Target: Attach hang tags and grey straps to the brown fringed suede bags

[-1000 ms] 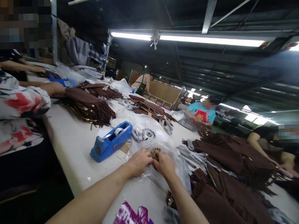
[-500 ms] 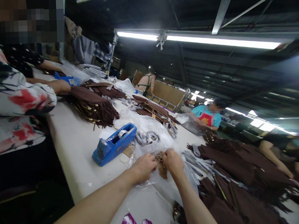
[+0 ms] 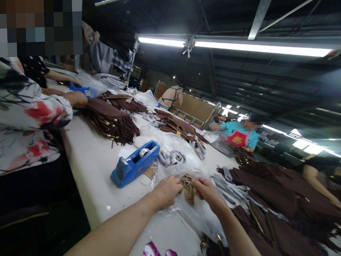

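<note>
A bundle of brown paper tags with pale looped strings lies between my two hands, on a clear plastic bag. My left hand is closed, its fingertips gripping plastic at the left of the bundle. My right hand is pinched at the right edge of the strings; the exact strand in its fingers is too small to make out. Beyond my left hand stands a blue tape dispenser with a roll of clear tape. A brown tag partly shows beside it.
Brown fringed bags with metal zips are heaped at right, and another pile lies at left. A rolled plastic-wrapped bundle sits ahead. Purple foil lies near me. Co-workers stand around the white table.
My right hand has shifted slightly right, uncovering more of the strings and tags. My left hand stays beside them. The whole view has moved slightly.
</note>
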The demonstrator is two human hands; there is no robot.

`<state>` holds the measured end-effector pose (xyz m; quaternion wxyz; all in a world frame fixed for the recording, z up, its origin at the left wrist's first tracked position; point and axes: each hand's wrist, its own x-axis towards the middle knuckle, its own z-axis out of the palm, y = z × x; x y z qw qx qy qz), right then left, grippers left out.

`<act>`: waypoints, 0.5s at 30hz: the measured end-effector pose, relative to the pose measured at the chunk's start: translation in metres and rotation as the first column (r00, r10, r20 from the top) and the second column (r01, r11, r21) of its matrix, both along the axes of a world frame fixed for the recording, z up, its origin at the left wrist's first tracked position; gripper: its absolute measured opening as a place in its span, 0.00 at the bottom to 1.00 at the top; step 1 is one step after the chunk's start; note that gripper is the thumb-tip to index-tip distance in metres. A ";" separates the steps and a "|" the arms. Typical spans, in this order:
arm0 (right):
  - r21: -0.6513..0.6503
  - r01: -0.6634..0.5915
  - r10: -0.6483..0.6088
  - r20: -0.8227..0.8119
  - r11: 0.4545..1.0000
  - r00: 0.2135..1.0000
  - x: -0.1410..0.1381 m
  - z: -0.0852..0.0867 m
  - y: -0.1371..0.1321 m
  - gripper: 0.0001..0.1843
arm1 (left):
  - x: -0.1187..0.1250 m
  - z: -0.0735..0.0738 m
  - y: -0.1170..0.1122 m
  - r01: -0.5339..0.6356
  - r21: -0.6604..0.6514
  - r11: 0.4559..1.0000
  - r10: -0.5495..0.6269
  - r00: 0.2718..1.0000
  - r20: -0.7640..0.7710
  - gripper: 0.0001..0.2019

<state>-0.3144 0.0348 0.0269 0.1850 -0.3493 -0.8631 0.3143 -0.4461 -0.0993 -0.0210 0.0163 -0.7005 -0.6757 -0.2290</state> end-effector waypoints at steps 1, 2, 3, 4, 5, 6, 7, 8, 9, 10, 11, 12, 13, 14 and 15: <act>-0.069 -0.017 0.014 -0.045 0.997 0.999 0.009 0.004 -0.001 0.15 | 0.000 -0.001 0.001 0.001 0.006 1.000 -0.001 1.000 -0.002 0.09; -0.132 -0.028 0.016 -0.089 0.991 0.996 0.019 0.009 -0.002 0.16 | -0.001 -0.002 0.002 -0.001 0.014 1.000 0.001 1.000 -0.001 0.09; -0.188 -0.034 0.008 -0.136 0.982 0.991 0.029 0.013 -0.003 0.16 | -0.001 -0.003 0.002 -0.003 0.023 1.000 0.003 1.000 0.003 0.10; -0.231 -0.039 -0.004 -0.184 0.972 0.983 0.038 0.018 -0.003 0.17 | -0.001 -0.004 0.003 -0.003 0.031 1.000 0.003 1.000 0.009 0.10; -0.272 -0.045 -0.021 -0.232 0.961 0.973 0.047 0.022 -0.004 0.17 | -0.001 -0.004 0.003 -0.004 0.036 0.999 0.003 1.000 0.016 0.10; -0.318 -0.050 -0.042 -0.278 0.947 0.960 0.055 0.027 -0.004 0.17 | -0.001 -0.004 0.003 -0.002 0.037 0.999 0.001 1.000 0.022 0.10; -0.368 -0.059 -0.070 -0.328 0.928 0.942 0.062 0.031 -0.004 0.17 | -0.001 -0.005 0.003 0.002 0.034 0.999 -0.003 1.000 0.026 0.10; -0.417 -0.072 -0.104 -0.383 0.906 0.918 0.069 0.034 -0.004 0.17 | -0.002 -0.005 0.004 0.007 0.032 0.999 -0.008 1.000 0.030 0.10; -0.463 -0.089 -0.141 -0.438 0.882 0.888 0.075 0.038 -0.004 0.16 | -0.002 -0.005 0.004 0.010 0.033 0.999 -0.011 0.999 0.033 0.10; -0.506 -0.109 -0.184 -0.495 0.856 0.849 0.081 0.041 -0.005 0.15 | -0.003 -0.006 0.005 0.015 0.038 0.999 -0.016 0.999 0.039 0.09; -0.540 -0.131 -0.229 -0.547 0.831 0.805 0.086 0.044 -0.005 0.14 | -0.003 -0.007 0.005 0.019 0.047 0.999 -0.021 0.999 0.046 0.10; -0.563 -0.148 -0.266 -0.585 0.813 0.766 0.091 0.046 -0.006 0.14 | -0.004 -0.007 0.006 0.026 0.058 0.998 -0.029 0.998 0.055 0.10; -0.582 -0.162 -0.293 -0.607 0.797 0.739 0.095 0.048 -0.007 0.14 | -0.004 -0.008 0.007 0.031 0.072 0.997 -0.036 0.997 0.063 0.10; -0.599 -0.170 -0.309 -0.610 0.782 0.730 0.099 0.049 -0.009 0.14 | -0.004 -0.008 0.007 0.034 0.088 0.995 -0.041 0.997 0.069 0.11; -0.612 -0.172 -0.313 -0.602 0.772 0.734 0.103 0.049 -0.011 0.14 | -0.004 -0.008 0.008 0.034 0.106 0.994 -0.042 0.997 0.073 0.12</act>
